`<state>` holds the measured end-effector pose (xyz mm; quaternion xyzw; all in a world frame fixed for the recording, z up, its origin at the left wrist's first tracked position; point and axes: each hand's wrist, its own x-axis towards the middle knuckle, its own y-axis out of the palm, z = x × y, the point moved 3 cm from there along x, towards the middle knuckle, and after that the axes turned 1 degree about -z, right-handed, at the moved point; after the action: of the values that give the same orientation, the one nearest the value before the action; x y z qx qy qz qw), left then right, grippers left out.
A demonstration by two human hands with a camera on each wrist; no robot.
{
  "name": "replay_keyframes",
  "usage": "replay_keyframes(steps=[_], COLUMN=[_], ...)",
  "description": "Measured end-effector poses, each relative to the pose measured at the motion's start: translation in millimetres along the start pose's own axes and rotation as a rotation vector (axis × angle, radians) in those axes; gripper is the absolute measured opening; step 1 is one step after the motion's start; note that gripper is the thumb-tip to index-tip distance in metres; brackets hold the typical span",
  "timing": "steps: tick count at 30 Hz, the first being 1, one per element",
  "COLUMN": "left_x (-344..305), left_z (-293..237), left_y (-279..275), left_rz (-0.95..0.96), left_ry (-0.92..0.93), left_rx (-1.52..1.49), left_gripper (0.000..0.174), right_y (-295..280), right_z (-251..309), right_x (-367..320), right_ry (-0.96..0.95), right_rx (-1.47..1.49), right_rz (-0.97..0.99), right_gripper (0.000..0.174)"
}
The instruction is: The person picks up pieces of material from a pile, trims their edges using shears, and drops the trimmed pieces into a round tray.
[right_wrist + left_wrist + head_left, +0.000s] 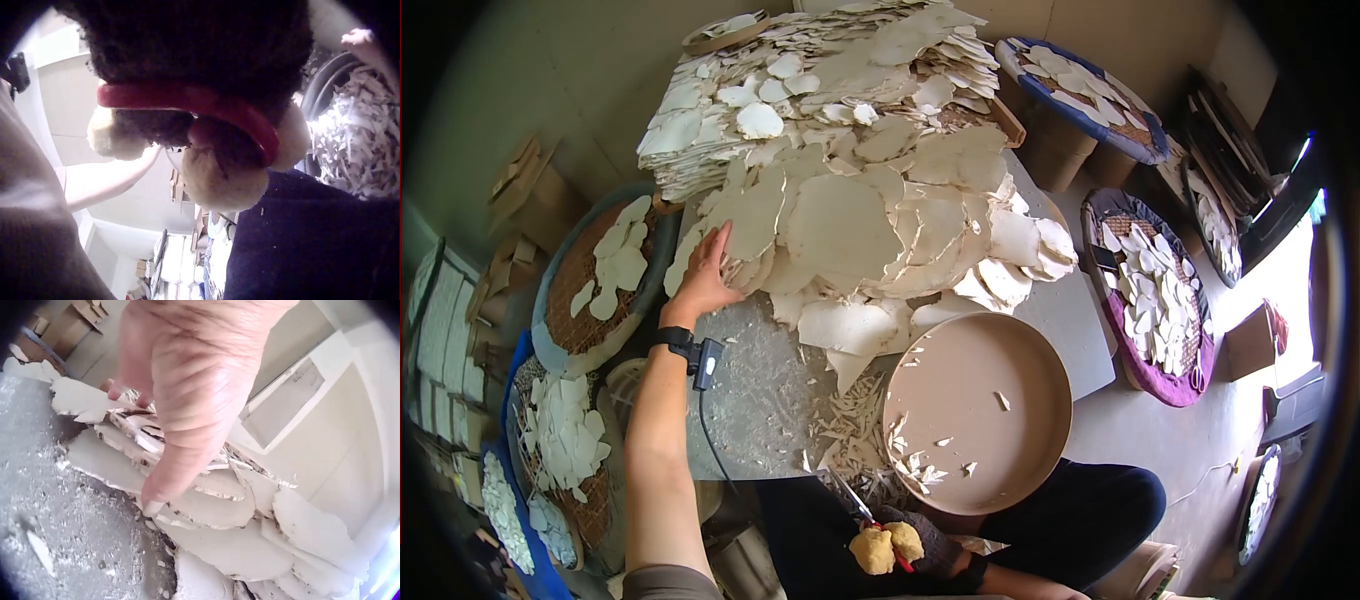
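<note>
Pale flat irregular sheets (pixel 840 230) lie heaped on a grey table (pixel 750 390). At the heap's left edge, my left hand (pixel 703 280) rests with fingers spread. The left wrist view shows the thumb of that hand (pixel 194 394) against the broken edges of the layered sheets (pixel 219 550), its fingertips on the far side. Low over the lap, my right hand (pixel 935 545), in a dark glove, grips scissors (pixel 865 515) with red handles and yellow padding. The right wrist view shows the glove (pixel 187 44) around the red handle (pixel 187 98); the blades are mostly hidden there.
A round tan pan (pixel 990 400) with a few chips stands at the table's front edge, beside narrow scraps (pixel 850 430). Tall stacks of sheets (pixel 700 130) rise behind. Round trays (pixel 1150 300) of pale pieces stand on both sides.
</note>
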<state>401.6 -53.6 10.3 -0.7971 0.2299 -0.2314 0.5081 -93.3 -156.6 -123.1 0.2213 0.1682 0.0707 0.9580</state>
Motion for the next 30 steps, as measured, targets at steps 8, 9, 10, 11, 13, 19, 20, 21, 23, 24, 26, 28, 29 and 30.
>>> replay_keyframes(steps=[8,9,10,11,13,19,20,21,23,24,26,28,29,30], left_x=[10.2,6.9,4.4,3.9,-0.8,-62.7,-79.2,-97.8,-125.9,-139.4,-159.1,-174.0,-175.7,-175.8], left_z=[16.4,12.9,8.2,4.0,-6.3,-65.3,-78.0,-92.1,-108.0,-118.8,-140.7,-158.1,-161.8,-161.9], left_y=[14.3,21.5,28.2,33.7,36.0,16.1,16.7,20.3,48.9,55.2,70.3,69.1,62.3,55.5], left_rz=[-0.212,-0.327,-0.355,-0.383,-0.431,-0.473,-0.469,-0.456,-0.447,-0.428,-0.343,-0.220,-0.213,-0.187], left_ry=[0.060,0.095,0.040,-0.018,-0.084,0.080,0.097,0.082,0.057,0.074,0.109,0.141,0.161,0.159], left_rx=[0.037,0.082,0.128,0.175,0.212,0.147,0.094,0.097,0.197,0.182,0.074,0.139,0.178,0.085], left_gripper=[0.092,0.088,0.086,0.085,0.080,0.071,0.071,0.072,0.076,0.076,0.076,0.079,0.080,0.077], right_y=[-1.9,-1.4,-3.8,-8.0,-7.3,21.2,22.3,26.7,29.1,31.0,32.4,22.7,21.8,22.4], right_z=[-4.6,-15.7,-26.8,-38.1,-26.4,59.1,61.7,72.6,69.2,67.9,67.6,50.5,48.6,49.1], right_x=[0.5,-1.0,-1.9,-1.6,-2.4,-2.5,-1.5,0.2,0.7,-0.2,-1.1,-2.1,-2.8,-3.0], right_ry=[0.056,0.137,0.151,0.166,0.261,-0.024,-0.031,-0.032,0.071,0.124,0.103,0.053,0.036,0.019], right_rx=[0.199,0.358,0.345,0.330,0.496,0.086,0.096,0.044,0.271,0.383,0.317,0.167,0.158,0.150], right_rz=[-0.037,-0.074,-0.066,-0.056,-0.011,-0.041,-0.053,-0.042,-0.069,-0.084,-0.091,-0.078,-0.072,-0.065], right_gripper=[0.026,0.025,0.025,0.025,0.023,0.038,0.039,0.032,0.029,0.027,0.026,0.027,0.030,0.033])
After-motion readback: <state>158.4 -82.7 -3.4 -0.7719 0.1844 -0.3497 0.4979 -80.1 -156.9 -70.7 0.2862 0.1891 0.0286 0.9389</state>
